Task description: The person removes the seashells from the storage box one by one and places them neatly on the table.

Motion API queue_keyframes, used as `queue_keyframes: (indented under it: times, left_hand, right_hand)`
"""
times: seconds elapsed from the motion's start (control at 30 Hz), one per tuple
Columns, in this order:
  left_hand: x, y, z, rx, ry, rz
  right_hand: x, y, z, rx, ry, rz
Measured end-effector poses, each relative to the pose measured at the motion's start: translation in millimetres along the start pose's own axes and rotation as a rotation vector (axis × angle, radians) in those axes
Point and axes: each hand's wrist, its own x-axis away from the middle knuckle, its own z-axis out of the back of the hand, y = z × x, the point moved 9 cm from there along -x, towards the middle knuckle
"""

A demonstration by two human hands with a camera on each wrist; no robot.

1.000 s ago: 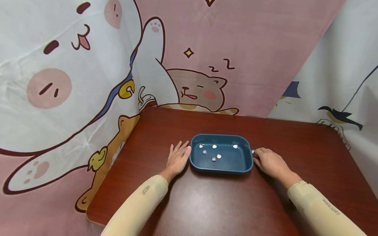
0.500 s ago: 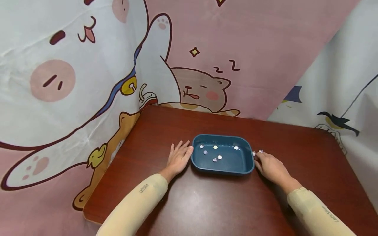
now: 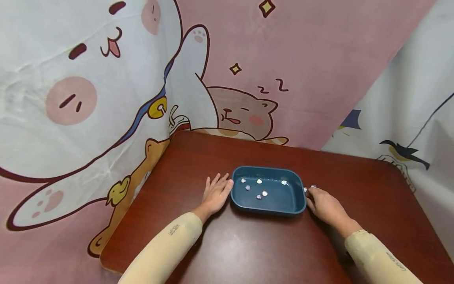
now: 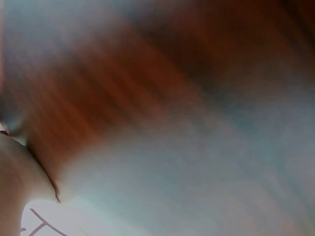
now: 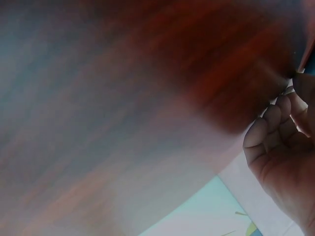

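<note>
A blue rectangular tray (image 3: 268, 209) lies on the table. Several small pale and lilac shell-like pieces (image 3: 264, 193) are scattered over its floor. My left hand (image 3: 215, 196) touches the tray's left end, fingers spread. Just off the right end, my right hand (image 3: 328, 206) has curled fingers and pinches a small pale shell-like piece (image 3: 305, 189) at thumb and fingertips. A second such piece (image 3: 313, 186) lies just beyond the knuckles. In the right wrist view, the curled fingers (image 5: 268, 130) meet the thumb, and the piece is mostly hidden.
The brown wooden table (image 3: 269, 252) spreads around the tray on all sides. Cloth curtains with cartoon prints (image 3: 301, 71) hang along its back, left and right edges. The left wrist view is mostly blurred tabletop.
The head view has shifted slightly. A second small piece has come into sight beyond my right hand's fingers. Both hands and the tray have barely moved.
</note>
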Motion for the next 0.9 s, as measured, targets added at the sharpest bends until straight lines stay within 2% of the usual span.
queue_keyframes:
  times: [0.23, 0.4, 0.47, 0.67, 0.9]
  left_hand:
    - [2.9, 1.5, 3.0, -0.025, -0.002, 0.008]
    - [2.5, -0.1, 0.0, 0.024, 0.011, 0.002]
    - [0.5, -3.4, -1.0, 0.048, 0.027, -0.001]
    - [-3.6, -12.8, -5.7, 0.032, 0.053, 0.0]
    - [-2.8, -6.6, -5.6, 0.002, 0.011, 0.008]
  right_hand:
    - [-5.2, 0.9, 1.2, 0.0, -0.042, 0.004]
    - [-1.6, 4.0, 2.8, -0.009, -0.06, 0.007]
    - [-3.6, 5.5, 5.2, -0.014, -0.056, 0.022]
    - [-11.9, 8.7, 11.2, -0.022, -0.047, 0.085]
    - [-12.8, 6.6, 10.3, -0.032, -0.041, 0.153]
